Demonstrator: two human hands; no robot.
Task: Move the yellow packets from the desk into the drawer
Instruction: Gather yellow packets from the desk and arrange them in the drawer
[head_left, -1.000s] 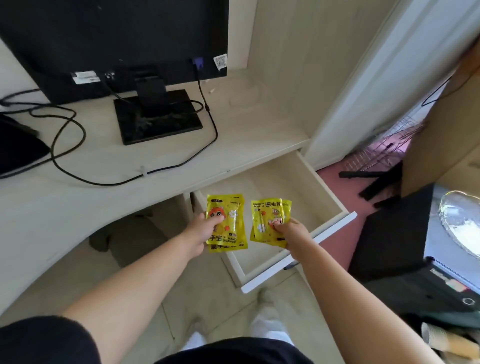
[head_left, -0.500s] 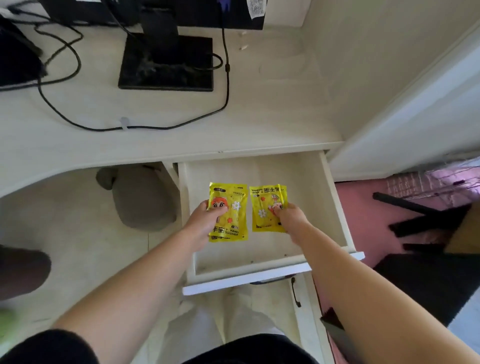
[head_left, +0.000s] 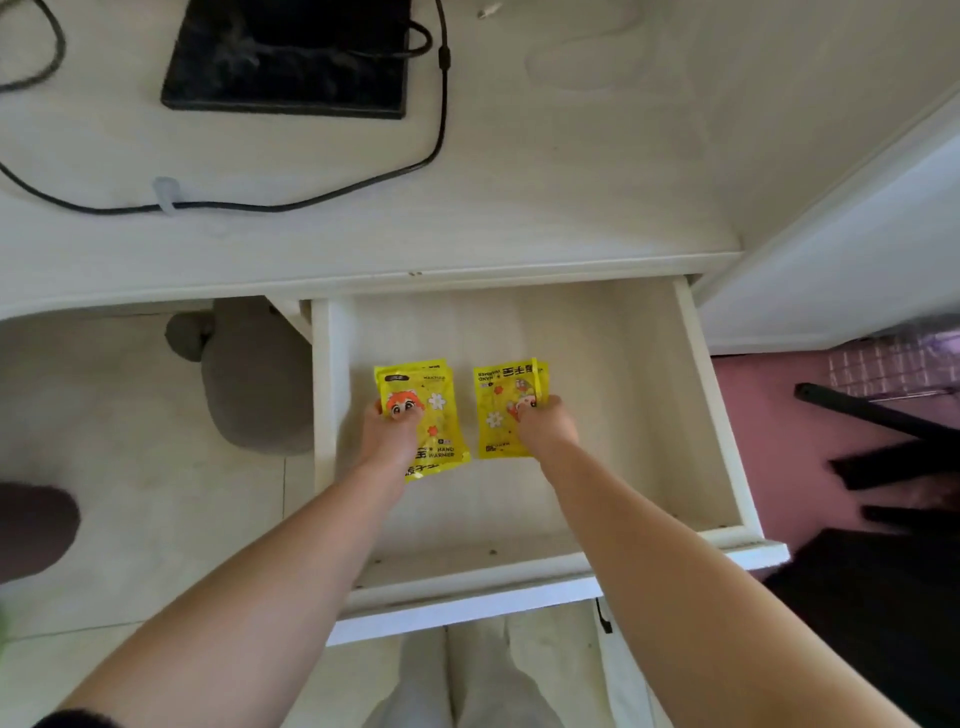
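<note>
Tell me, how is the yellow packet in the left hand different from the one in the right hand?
The left packet reads right way up, with HAND WARMER at its near end; the right packet is turned round, its print upside down. The left hand covers the left packet's side edge; the right hand pinches the right packet near its middle. Both are yellow cartoon hand-warmer packets held over the open drawer.

Place: a home study corner is suggested.
Evidence: a pale wooden desk, a black monitor stand, cables, and a tiled floor are seen.
</note>
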